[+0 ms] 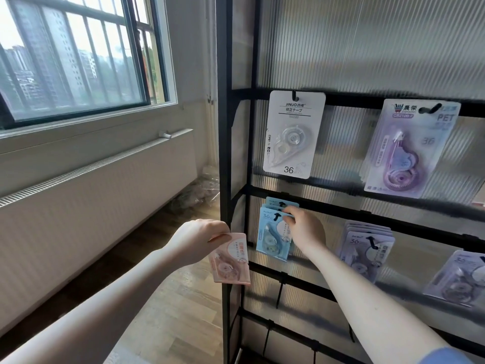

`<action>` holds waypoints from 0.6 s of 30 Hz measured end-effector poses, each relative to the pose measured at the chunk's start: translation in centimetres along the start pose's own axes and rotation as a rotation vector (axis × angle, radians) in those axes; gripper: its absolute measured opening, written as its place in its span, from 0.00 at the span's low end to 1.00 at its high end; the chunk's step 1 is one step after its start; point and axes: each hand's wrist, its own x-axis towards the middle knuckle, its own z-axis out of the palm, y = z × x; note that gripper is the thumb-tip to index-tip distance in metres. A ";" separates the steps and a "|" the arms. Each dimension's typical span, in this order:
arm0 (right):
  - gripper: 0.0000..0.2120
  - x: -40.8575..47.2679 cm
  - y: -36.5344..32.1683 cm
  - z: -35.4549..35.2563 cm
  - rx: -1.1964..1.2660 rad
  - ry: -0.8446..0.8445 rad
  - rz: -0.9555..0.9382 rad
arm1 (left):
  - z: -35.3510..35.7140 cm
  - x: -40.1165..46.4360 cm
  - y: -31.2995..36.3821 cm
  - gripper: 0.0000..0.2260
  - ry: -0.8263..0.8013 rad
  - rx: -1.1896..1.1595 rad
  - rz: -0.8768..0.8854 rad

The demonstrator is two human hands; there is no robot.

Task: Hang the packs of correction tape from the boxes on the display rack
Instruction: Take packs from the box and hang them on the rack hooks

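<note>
**Blue pack at hook, pink pack in reserve**

Where the second crossbar carries its leftmost hook, a small stack of blue correction tape packs point(273, 232) hangs, pale blue cards with a clear blister over a rounded dispenser and "36" printed top left. The right hand point(305, 228) pinches the upper right edge of the front blue card, fingertips curled on it just beside the hook slot. The left hand point(199, 239) grips a pink pack point(231, 261) by its top corner, held off the rack just left of the black upright; same card layout, pink tint, tilted slightly.

Display rack point(225, 153): black frame, ribbed translucent back panel. Upper bar holds a white pack point(292, 135) marked "JINUO" and "36", and a purple pack point(409, 148), tilted. Further right on the lower bars hang lilac packs point(364, 248).

Left of the rack: barred window point(78, 53), white radiator cover point(91, 185), wood floor point(168, 316).
</note>
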 end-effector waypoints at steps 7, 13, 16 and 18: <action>0.12 -0.7 1.0 0.0 0.007 0.029 0.029 | -0.1 0.7 0.4 0.11 0.009 0.001 -0.003; 0.13 -2.4 2.2 -2.4 -0.033 0.070 0.075 | -0.3 1.3 2.0 0.11 0.017 -0.006 0.001; 0.13 -3.6 2.9 -3.8 -0.025 0.080 0.088 | -0.5 1.6 3.5 0.11 0.023 -0.004 0.017; 0.14 -4.4 3.4 -5.0 -0.033 0.090 0.091 | -0.7 1.8 4.7 0.11 0.024 -0.004 0.030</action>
